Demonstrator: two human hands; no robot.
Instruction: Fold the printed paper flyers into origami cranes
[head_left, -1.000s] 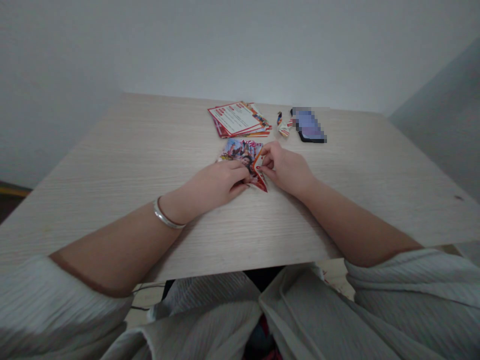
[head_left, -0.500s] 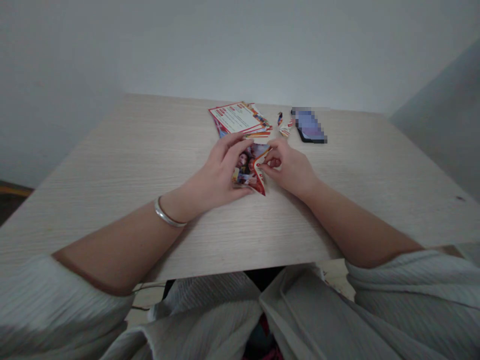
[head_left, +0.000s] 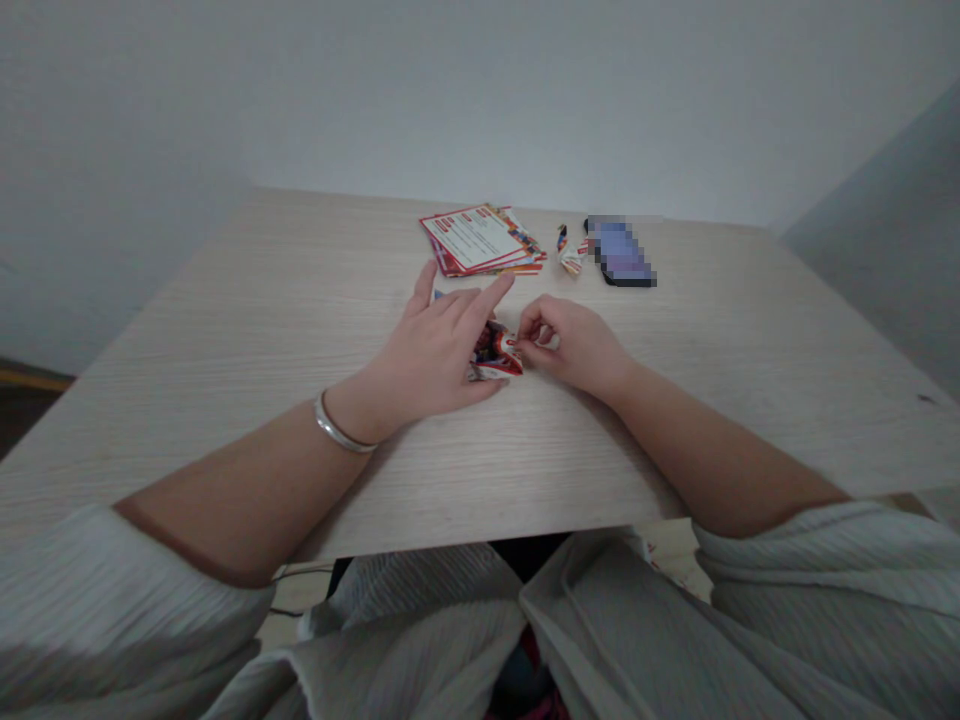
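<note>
A colourful printed paper sheet, partly folded, lies on the wooden table between my hands. My left hand rests flat over its left part with fingers stretched out, pressing it down; a silver bangle circles that wrist. My right hand pinches the sheet's right edge between thumb and fingers. Most of the paper is hidden under my left hand.
A stack of red-bordered printed sheets lies at the table's far side. Beside it sit a small folded paper piece and a dark phone. A wall stands behind the table. My grey sleeves fill the lower view.
The paper has been folded smaller. My left hand went from gripping the sheet to lying flat over it with fingers spread; my right hand kept its pinch on the right edge.
</note>
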